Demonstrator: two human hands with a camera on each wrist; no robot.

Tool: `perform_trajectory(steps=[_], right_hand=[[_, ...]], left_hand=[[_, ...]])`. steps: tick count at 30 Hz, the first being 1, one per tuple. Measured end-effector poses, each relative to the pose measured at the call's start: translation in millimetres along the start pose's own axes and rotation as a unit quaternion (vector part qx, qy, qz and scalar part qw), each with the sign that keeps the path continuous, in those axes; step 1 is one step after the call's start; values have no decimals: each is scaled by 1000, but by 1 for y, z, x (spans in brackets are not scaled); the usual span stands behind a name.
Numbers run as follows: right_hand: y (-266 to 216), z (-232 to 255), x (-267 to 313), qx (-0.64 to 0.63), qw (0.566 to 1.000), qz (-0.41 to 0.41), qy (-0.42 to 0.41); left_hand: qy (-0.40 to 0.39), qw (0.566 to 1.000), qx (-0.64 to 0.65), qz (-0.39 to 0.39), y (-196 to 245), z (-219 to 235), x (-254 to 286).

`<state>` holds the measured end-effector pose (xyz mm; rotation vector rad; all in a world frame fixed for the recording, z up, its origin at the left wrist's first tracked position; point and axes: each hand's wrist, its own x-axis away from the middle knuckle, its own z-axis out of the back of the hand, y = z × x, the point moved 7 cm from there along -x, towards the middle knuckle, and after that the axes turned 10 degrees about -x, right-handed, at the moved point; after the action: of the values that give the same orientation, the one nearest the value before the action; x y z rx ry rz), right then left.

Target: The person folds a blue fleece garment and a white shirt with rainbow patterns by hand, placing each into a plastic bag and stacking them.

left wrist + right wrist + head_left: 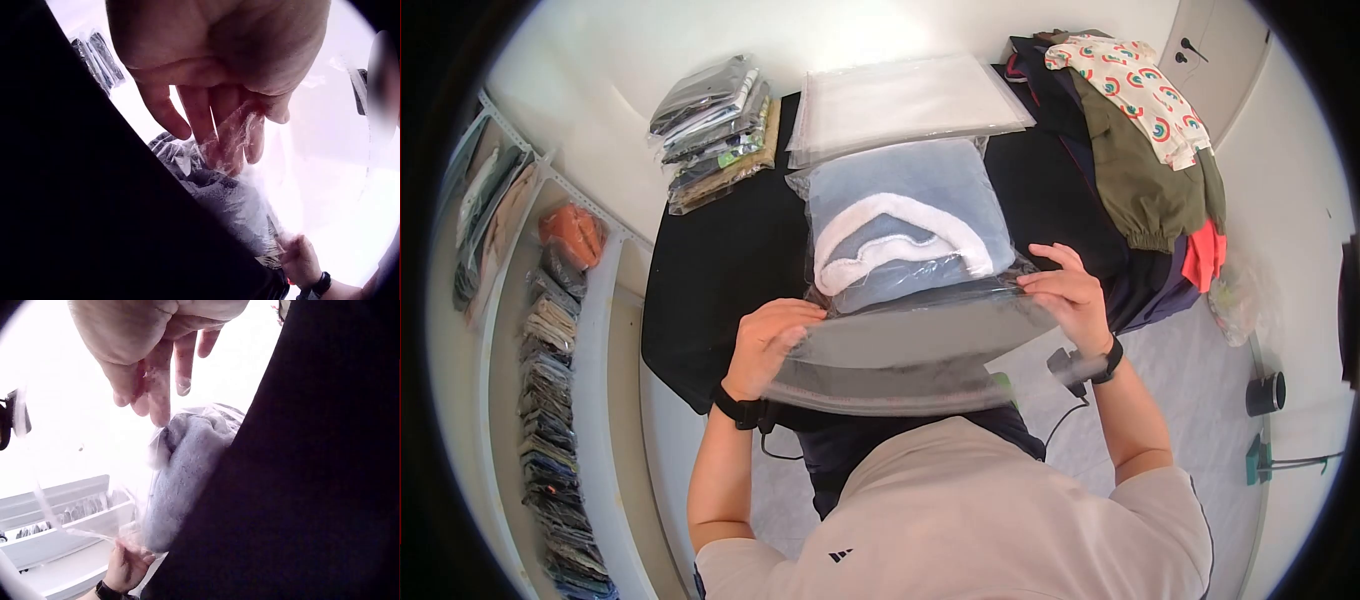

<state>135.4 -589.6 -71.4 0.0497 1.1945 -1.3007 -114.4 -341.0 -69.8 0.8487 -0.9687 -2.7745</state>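
Note:
A folded light-blue fleece garment (905,175) with a white curved trim lies inside a clear plastic bag (900,350) on the black-covered table. The bag's empty end hangs over the near table edge, towards the person's lap. At the bag's left side, the left hand (768,345) pinches the film between thumb and fingers. On the right side, the right hand (1068,295) pinches it too, its other fingers spread. Seen from the left wrist, crinkled film (247,125) runs across the fingers. The right wrist view shows the blue fabric (187,469) just below the fingertips.
Behind the garment lies a stack of flat clear bags (900,100). Bagged clothes (715,130) are piled at the table's back left. Loose clothes, including olive trousers (1130,180) and a rainbow-print top (1140,90), lie on the right. Shelving (600,350) with packed garments stands left.

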Motion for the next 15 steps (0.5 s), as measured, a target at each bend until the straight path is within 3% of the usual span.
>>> perform_trajectory(steps=[2, 4, 5, 6, 7, 9, 12, 15], right_hand=[[9, 0, -3, -9, 998, -65, 5], [13, -3, -6, -32, 998, -48, 38], [17, -3, -8, -70, 992, -71, 80], [21, -5, -11, -108, 982, -92, 121], [31, -12, -9, -230, 941, -172, 179], [30, -16, -17, -248, 928, -194, 198], [33, -23, -24, -273, 906, -217, 240], [46, -28, -16, -272, 871, -289, 291]], left_hand=[[5, 1000, 8, 11, -9, 1, 1], [21, 994, 42, 96, -25, 1, 0], [75, 992, 34, 96, -24, 4, 1], [77, 992, 33, 95, -20, 2, -2], [106, 979, 90, 147, -25, 3, -2], [169, 947, 163, 219, -31, 2, -4], [195, 927, 189, 260, -43, -4, -7], [217, 903, 216, 300, -47, -13, -9]])
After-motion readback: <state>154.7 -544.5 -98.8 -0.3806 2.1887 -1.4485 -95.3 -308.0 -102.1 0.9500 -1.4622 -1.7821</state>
